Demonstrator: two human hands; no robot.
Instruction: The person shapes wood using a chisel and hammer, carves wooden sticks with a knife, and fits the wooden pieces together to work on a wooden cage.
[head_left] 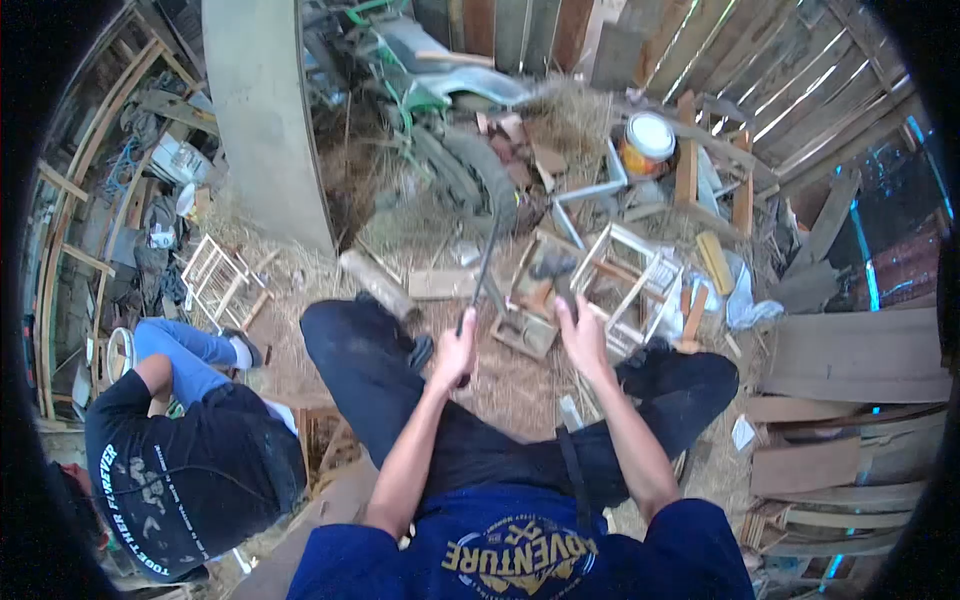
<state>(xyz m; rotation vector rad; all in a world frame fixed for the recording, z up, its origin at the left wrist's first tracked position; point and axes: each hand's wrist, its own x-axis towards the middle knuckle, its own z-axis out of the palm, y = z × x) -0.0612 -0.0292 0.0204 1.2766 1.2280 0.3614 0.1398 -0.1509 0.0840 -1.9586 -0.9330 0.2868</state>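
While a seated person (pixel 190 470) fills the lower left, the left hand (pixel 454 352) at centre is wrapped around a long thin tool (pixel 487 260); just right, the right hand (pixel 583 338) pinches a blurred dark piece (pixel 567 290), with a bucket (pixel 648 143) at upper right.

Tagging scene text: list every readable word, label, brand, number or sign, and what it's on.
"ADVENTURE": camera wearer's blue T-shirt; its smaller print is too small to read.
"TOGETHER FOREVER": back of the other person's black T-shirt; its smaller print is too small.
Bucket: label too blurred to read.
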